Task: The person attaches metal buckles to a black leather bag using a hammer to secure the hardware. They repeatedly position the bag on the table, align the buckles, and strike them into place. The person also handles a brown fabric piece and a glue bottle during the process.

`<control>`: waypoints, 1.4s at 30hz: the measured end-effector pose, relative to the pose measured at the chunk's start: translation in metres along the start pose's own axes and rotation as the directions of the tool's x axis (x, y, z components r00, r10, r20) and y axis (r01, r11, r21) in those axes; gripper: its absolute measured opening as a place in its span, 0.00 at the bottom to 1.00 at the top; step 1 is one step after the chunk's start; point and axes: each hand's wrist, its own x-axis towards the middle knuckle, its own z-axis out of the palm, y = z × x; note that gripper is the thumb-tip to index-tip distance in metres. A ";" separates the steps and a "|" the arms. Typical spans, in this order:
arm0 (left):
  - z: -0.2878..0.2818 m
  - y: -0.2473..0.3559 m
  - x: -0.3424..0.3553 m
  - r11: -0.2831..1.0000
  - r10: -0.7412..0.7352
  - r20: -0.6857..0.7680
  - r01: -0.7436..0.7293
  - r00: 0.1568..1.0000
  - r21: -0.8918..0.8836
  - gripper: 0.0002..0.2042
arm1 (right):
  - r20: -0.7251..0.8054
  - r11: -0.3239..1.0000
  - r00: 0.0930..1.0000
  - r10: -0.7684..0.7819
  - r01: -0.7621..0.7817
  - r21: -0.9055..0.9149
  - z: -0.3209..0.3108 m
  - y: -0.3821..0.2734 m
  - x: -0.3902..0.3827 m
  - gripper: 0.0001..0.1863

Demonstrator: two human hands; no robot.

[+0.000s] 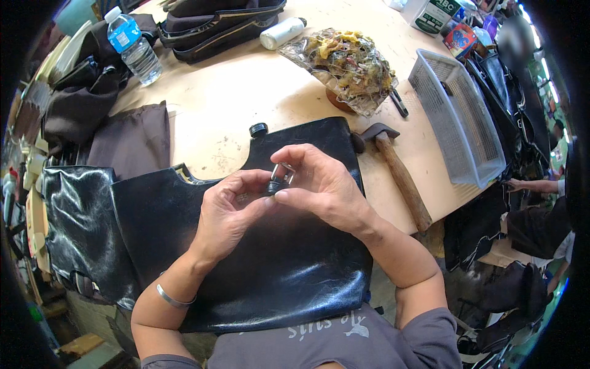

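Pale worktable (pixel 209 92) spreads out before us in a crowded workroom. Nearest us, a grey shirt (pixel 393 347) meets the lower edge of a glossy black panel (pixel 295 252), which drapes from the tabletop toward the body. We see a silver bracelet (pixel 176 298) on the left forearm.

Above the panel, at mid-frame, a small metal fitting (pixel 287 175) sits raised between both hands, joined to a short black piece (pixel 275 186). Its metal frame points up and away from us, the long axis running roughly upright with a slight lean.

The right hand (pixel 329 190) is half curled, index finger at the frame's top and thumb at the black piece, pinching the two between them. The left hand (pixel 226 209) is loosely curled, its thumb and fingertips closing in at the black piece; we cannot tell how firmly they press.

Farther off to the right, we find a wooden-handled hammer (pixel 402 178) and a grey mesh basket (pixel 430 114). Beyond lie a clear bag of scraps (pixel 350 61), a white bottle (pixel 281 35) and a water bottle (pixel 134 49).
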 end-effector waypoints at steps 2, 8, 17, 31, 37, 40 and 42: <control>0.000 0.001 0.000 1.000 0.002 -0.010 -0.002 1.000 -0.030 0.14 | -0.035 0.990 0.998 -0.060 0.064 0.124 0.003 0.004 0.001 0.17; -0.002 -0.003 0.001 0.998 -0.025 -0.009 0.025 1.000 -0.052 0.12 | 0.017 0.983 0.997 0.069 -0.071 0.170 -0.002 0.002 0.002 0.15; 0.002 0.001 0.000 0.998 -0.036 -0.007 0.036 0.999 -0.049 0.12 | -0.056 0.996 0.998 0.001 0.004 0.091 0.000 0.002 -0.001 0.13; -0.102 0.031 -0.033 -0.221 0.447 -0.082 0.199 0.891 0.955 0.20 | 0.011 0.978 0.993 -0.117 0.117 -0.175 0.019 -0.037 0.060 0.15; -0.122 0.038 -0.030 0.191 0.235 -0.142 0.098 0.961 0.977 0.14 | 0.302 0.932 0.953 0.015 0.096 -0.349 0.064 -0.017 0.135 0.12; -0.137 0.030 -0.026 0.679 0.203 -0.063 -0.094 0.977 0.728 0.09 | 0.390 0.965 0.916 0.091 0.015 -0.261 0.076 -0.009 0.162 0.12; -0.141 0.021 -0.024 0.863 0.113 -0.128 -0.033 0.985 0.505 0.08 | 0.467 0.984 0.869 0.164 -0.110 -0.143 0.076 0.004 0.176 0.13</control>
